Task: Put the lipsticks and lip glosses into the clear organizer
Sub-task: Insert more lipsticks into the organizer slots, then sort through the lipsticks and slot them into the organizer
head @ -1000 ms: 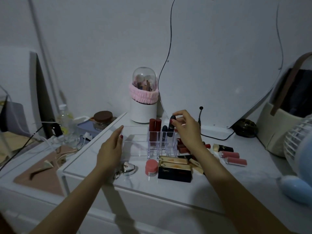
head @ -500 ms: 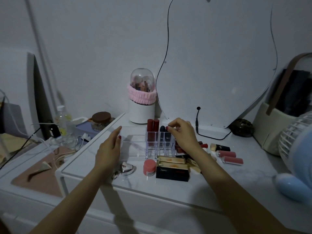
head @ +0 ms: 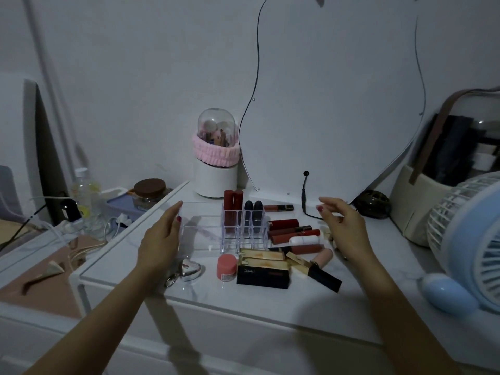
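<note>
Clear organizer (head: 208,234): four tubes upright, right cells. Left hand (head: 161,239) flat against its left end; right hand (head: 343,226) relaxed, empty, hovering right.

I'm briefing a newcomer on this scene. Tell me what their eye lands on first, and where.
First, the clear acrylic organizer at the centre of the white marble-look tabletop, with two dark red lipsticks and two black-capped lipsticks standing in its slots. The left hand rests against its left end; the right hand hovers empty above loose red lip gloss tubes lying to its right.
</note>
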